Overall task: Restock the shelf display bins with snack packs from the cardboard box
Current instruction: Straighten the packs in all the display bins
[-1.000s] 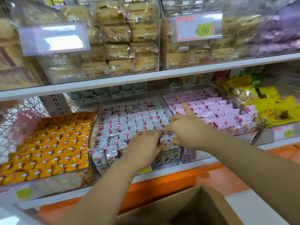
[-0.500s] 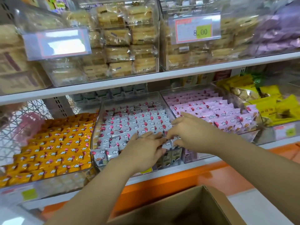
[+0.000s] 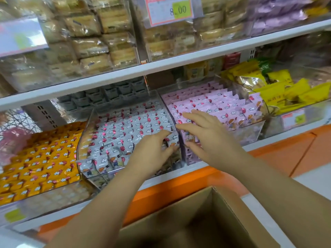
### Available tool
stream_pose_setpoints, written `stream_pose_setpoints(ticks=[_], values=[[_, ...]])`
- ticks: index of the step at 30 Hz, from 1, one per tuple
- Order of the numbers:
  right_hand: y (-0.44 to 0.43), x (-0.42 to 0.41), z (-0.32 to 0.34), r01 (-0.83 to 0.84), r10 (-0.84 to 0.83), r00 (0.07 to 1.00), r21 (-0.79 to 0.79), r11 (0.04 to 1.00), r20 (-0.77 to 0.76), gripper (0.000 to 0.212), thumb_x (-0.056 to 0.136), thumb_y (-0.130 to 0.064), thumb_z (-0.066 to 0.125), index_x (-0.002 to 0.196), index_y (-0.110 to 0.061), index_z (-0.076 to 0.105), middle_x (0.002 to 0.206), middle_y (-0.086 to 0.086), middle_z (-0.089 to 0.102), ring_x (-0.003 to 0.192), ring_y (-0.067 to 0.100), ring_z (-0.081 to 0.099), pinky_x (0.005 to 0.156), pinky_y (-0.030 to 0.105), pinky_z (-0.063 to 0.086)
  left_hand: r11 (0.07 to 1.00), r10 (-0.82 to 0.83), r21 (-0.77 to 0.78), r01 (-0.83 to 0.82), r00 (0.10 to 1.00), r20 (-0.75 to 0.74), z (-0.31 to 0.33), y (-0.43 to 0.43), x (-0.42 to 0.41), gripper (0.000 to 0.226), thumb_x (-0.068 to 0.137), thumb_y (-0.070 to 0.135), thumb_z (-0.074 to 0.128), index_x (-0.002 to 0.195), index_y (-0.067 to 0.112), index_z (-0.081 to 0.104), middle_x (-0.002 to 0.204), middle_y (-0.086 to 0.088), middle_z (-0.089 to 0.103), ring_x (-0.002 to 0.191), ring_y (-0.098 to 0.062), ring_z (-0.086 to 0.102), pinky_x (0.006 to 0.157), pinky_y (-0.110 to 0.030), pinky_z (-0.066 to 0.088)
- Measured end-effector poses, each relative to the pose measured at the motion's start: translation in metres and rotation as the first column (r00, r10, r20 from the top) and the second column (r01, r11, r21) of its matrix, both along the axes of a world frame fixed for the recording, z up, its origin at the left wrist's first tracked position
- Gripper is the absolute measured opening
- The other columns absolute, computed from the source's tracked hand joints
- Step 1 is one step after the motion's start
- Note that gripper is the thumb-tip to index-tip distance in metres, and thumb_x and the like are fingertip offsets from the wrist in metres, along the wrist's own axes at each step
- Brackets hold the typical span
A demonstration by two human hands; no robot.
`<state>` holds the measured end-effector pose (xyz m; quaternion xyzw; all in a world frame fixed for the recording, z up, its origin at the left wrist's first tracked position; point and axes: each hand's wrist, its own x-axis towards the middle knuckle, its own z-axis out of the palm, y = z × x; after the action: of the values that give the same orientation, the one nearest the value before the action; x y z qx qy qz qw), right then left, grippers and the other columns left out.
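**Both hands splayed over the snack bins**

The left hand rests with its fingers spread on the white-grey foil snack packs in the clear plastic middle bin, grasping nothing. Just right of it, the right hand is splayed flat and empty over the pink foil snack packs. The brown cardboard box sits below both wrists.

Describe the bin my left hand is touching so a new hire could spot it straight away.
Look at the lower shelf with the orange front. Three clear bins of balloon-print snacks sit side by side there; it is the middle bin, where the left hand touches the front row. Its silver-white packs sit between orange packs on the left and pink packs on the right.
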<state>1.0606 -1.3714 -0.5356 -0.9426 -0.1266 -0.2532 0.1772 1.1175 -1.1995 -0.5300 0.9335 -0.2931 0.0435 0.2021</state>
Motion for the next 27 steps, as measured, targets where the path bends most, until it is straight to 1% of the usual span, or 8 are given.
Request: stream_pose_setpoints(ticks=[3, 7, 10, 12, 15, 20, 23, 27], values=[[-0.002, 0.001, -0.001, -0.024, 0.024, 1.0, 0.005, 1.0, 0.017, 0.048, 0.087, -0.014, 0.066, 0.132, -0.022, 0.055, 0.145, 0.005, 0.044, 0.138, 0.029, 0.031, 0.113, 0.045, 0.02, 0.998, -0.011, -0.062, 0.011, 1.0, -0.001, 0.001, 0.003, -0.008, 0.041, 0.096, 0.035, 0.053, 0.134, 0.02, 0.053, 0.117, -0.006, 0.067, 0.1, -0.023, 0.061, 0.079, -0.027, 0.044], [-0.004, 0.002, -0.003, -0.032, 0.032, 0.999, 0.01, 0.999, 0.009, 0.047, 0.087, -0.014, 0.064, 0.132, -0.022, 0.055, 0.145, 0.006, 0.044, 0.138, 0.029, 0.032, 0.113, 0.046, 0.02, 0.998, 0.015, -0.061, -0.015, 1.0, 0.01, 0.001, 0.003, -0.01, 0.034, 0.097, 0.028, 0.052, 0.13, 0.02, 0.057, 0.093, -0.001, 0.066, 0.073, -0.014, 0.052, 0.063, -0.025, 0.036], [-0.005, 0.002, -0.004, -0.036, 0.036, 0.999, 0.0, 0.999, 0.016, 0.047, 0.087, -0.015, 0.064, 0.133, -0.023, 0.055, 0.144, 0.005, 0.045, 0.138, 0.028, 0.032, 0.113, 0.046, 0.02, 0.996, 0.05, -0.075, -0.055, 0.996, -0.07, 0.005, 0.0, -0.004, 0.031, 0.095, 0.026, 0.057, 0.125, 0.02, 0.062, 0.1, -0.003, 0.066, 0.087, -0.016, 0.058, 0.065, -0.017, 0.035], [-0.004, 0.003, -0.004, -0.032, 0.032, 0.999, 0.004, 0.999, 0.012, 0.048, 0.087, -0.015, 0.064, 0.132, -0.024, 0.055, 0.144, 0.005, 0.045, 0.138, 0.028, 0.033, 0.112, 0.045, 0.02, 0.995, 0.053, -0.075, -0.065, 0.988, -0.143, 0.01, -0.003, 0.003, 0.024, 0.093, 0.026, 0.06, 0.115, 0.019, 0.067, 0.094, -0.001, 0.067, 0.088, -0.017, 0.058, 0.064, -0.019, 0.037], [-0.002, 0.002, -0.002, -0.023, 0.023, 1.0, 0.012, 1.0, 0.005, 0.047, 0.087, -0.016, 0.064, 0.133, -0.025, 0.055, 0.143, 0.004, 0.045, 0.137, 0.027, 0.033, 0.113, 0.044, 0.018, 0.997, 0.069, -0.033, -0.076, 0.981, -0.18, 0.018, -0.008, 0.015, 0.015, 0.092, 0.025, 0.062, 0.094, 0.012, 0.068, 0.065, 0.003, 0.052, 0.06, -0.013, 0.045, 0.051, -0.021, 0.031], [-0.001, 0.002, 0.0, -0.019, 0.019, 1.0, 0.014, 1.0, -0.013, 0.047, 0.089, -0.018, 0.062, 0.134, -0.026, 0.053, 0.145, 0.002, 0.043, 0.138, 0.025, 0.031, 0.114, 0.042, 0.016, 0.998, 0.053, -0.018, -0.058, 0.977, -0.205, 0.023, -0.011, 0.019, 0.015, 0.091, 0.025, 0.063, 0.096, 0.011, 0.067, 0.06, 0.005, 0.046, 0.053, -0.008, 0.04, 0.05, -0.024, 0.03], [-0.001, 0.003, -0.002, -0.022, 0.022, 1.0, 0.027, 0.999, -0.012, 0.046, 0.088, -0.018, 0.062, 0.132, -0.025, 0.055, 0.143, 0.003, 0.045, 0.136, 0.025, 0.033, 0.113, 0.044, 0.018, 0.997, 0.007, -0.075, -0.022, 0.981, -0.192, 0.017, -0.004, 0.008, 0.008, 0.091, 0.024, 0.064, 0.097, 0.02, 0.064, 0.069, 0.012, 0.055, 0.062, -0.005, 0.05, 0.055, -0.016, 0.034], [-0.002, 0.002, -0.002, -0.027, 0.027, 1.0, 0.037, 0.999, -0.011, 0.045, 0.087, -0.018, 0.061, 0.131, -0.025, 0.056, 0.142, 0.003, 0.047, 0.135, 0.025, 0.035, 0.112, 0.046, 0.019, 0.992, 0.021, -0.122, -0.042, 0.985, -0.169, 0.007, 0.003, 0.002, 0.02, 0.09, 0.027, 0.064, 0.11, 0.023, 0.064, 0.107, 0.007, 0.062, 0.1, -0.009, 0.054, 0.081, -0.02, 0.037]])
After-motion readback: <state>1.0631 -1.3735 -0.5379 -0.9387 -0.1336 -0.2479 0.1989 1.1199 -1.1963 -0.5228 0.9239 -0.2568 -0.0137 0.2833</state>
